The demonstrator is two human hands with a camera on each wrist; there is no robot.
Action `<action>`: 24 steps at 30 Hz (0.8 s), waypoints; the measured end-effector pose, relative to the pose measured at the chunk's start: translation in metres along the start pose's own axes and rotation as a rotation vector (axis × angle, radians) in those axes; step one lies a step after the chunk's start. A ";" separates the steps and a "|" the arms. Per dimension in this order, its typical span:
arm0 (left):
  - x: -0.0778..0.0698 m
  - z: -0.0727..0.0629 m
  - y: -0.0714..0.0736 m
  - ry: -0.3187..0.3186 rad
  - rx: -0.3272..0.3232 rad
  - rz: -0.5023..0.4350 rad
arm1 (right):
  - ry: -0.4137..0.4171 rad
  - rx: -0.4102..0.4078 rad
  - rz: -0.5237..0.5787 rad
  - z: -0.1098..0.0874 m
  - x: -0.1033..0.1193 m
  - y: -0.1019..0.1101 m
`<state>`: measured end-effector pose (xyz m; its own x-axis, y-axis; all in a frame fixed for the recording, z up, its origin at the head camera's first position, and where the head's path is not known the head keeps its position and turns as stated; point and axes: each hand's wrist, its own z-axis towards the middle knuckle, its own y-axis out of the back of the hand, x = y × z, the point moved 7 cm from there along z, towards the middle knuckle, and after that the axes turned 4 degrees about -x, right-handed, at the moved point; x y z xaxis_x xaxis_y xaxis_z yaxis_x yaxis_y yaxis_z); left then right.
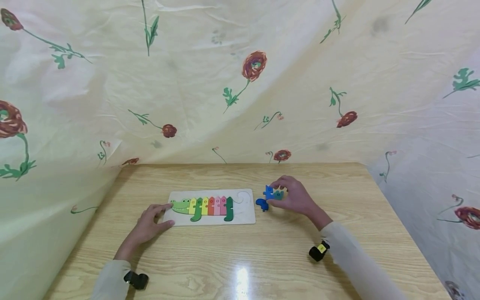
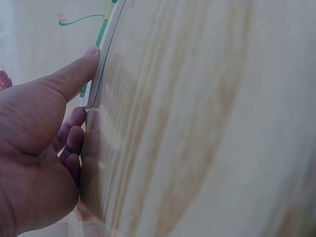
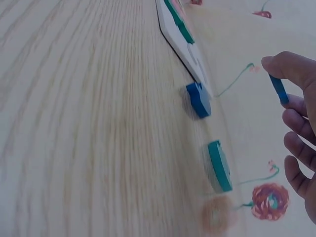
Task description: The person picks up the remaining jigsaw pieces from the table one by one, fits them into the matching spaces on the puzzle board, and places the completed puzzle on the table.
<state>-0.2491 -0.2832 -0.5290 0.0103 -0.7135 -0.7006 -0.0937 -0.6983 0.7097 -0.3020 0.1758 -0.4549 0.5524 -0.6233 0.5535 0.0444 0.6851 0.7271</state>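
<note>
A crocodile puzzle board (image 1: 243,210) lies on the table, with a green head, several colored body pieces and a bare outlined tail end at right. My left hand (image 1: 148,225) rests at its left end, thumb and index finger extended and touching the board. My right hand (image 1: 294,196) pinches a blue puzzle piece (image 3: 279,89) between thumb and fingers, raised above the table. Just below it and to the left lies a curved dark-blue piece (image 1: 261,204), close to the board's right edge. A teal piece (image 3: 220,166) lies behind the right hand, partly covered in the head view.
The light wooden table (image 1: 225,254) ends at a flowered cloth (image 1: 195,91) hanging behind and at both sides. Black wrist cameras (image 1: 136,280) are strapped on both sleeves. A light reflection shows near the front of the table.
</note>
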 end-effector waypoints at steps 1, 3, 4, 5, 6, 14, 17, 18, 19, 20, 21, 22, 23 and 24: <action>0.000 0.000 0.000 0.003 0.000 -0.001 | 0.000 0.005 -0.002 0.001 0.001 -0.002; -0.001 -0.001 0.000 0.001 0.001 -0.002 | 0.000 0.011 -0.009 0.002 0.003 -0.006; -0.002 -0.002 0.000 0.002 0.000 -0.002 | 0.001 0.013 -0.011 0.002 0.004 -0.008; -0.002 -0.002 0.001 0.002 -0.001 -0.002 | 0.002 0.015 -0.012 0.003 0.005 -0.010; -0.003 -0.002 0.001 0.001 -0.003 -0.001 | 0.003 0.017 -0.008 0.004 0.006 -0.012; -0.003 0.000 0.002 -0.005 -0.006 0.002 | -0.004 0.033 0.030 0.010 0.016 -0.024; -0.002 0.000 0.002 -0.002 -0.006 0.002 | -0.004 0.041 0.023 0.012 0.021 -0.028; -0.002 0.000 0.002 -0.002 -0.004 0.004 | -0.007 0.048 0.025 0.013 0.023 -0.030; -0.002 0.000 0.002 -0.001 -0.003 0.005 | -0.013 0.056 0.023 0.014 0.023 -0.032; -0.002 0.000 0.002 -0.001 -0.003 0.006 | -0.023 0.066 0.022 0.014 0.024 -0.035; -0.001 0.000 0.001 0.000 -0.003 0.006 | -0.035 0.077 0.020 0.015 0.024 -0.038; -0.001 0.000 0.001 0.001 -0.002 0.006 | -0.043 0.085 0.016 0.015 0.024 -0.040; -0.001 0.000 0.001 0.000 -0.002 0.004 | -0.051 0.093 0.016 0.016 0.025 -0.042; -0.001 0.000 0.001 0.001 -0.001 0.003 | -0.054 0.098 0.014 0.016 0.025 -0.044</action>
<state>-0.2488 -0.2832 -0.5276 0.0105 -0.7159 -0.6982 -0.0928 -0.6959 0.7121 -0.3036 0.1238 -0.4664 0.5062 -0.6351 0.5835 -0.0466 0.6554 0.7538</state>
